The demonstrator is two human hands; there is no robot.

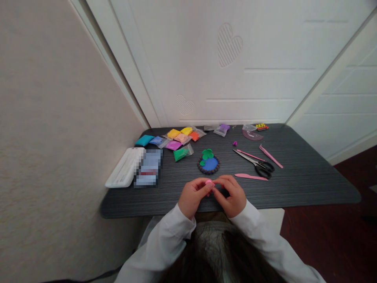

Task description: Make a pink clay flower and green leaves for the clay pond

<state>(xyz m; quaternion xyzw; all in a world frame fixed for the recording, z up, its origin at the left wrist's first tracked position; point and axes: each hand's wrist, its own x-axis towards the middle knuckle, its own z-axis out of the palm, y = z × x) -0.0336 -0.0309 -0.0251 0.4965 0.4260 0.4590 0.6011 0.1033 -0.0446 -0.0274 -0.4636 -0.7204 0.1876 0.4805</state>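
The left hand (191, 195) pinched a pink piece (209, 182); the right hand (232, 197), half-curled, reached it, grip unclear. A blue disc (210, 164) lay beyond on the tabletop (176, 177).

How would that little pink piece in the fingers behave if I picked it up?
The pink piece is probably light, being small enough for the left hand to pinch. It might dent if squeezed, should it be soft clay like the coloured packets seem to hold. Rolling is hard to judge, since much of its shape is hidden.
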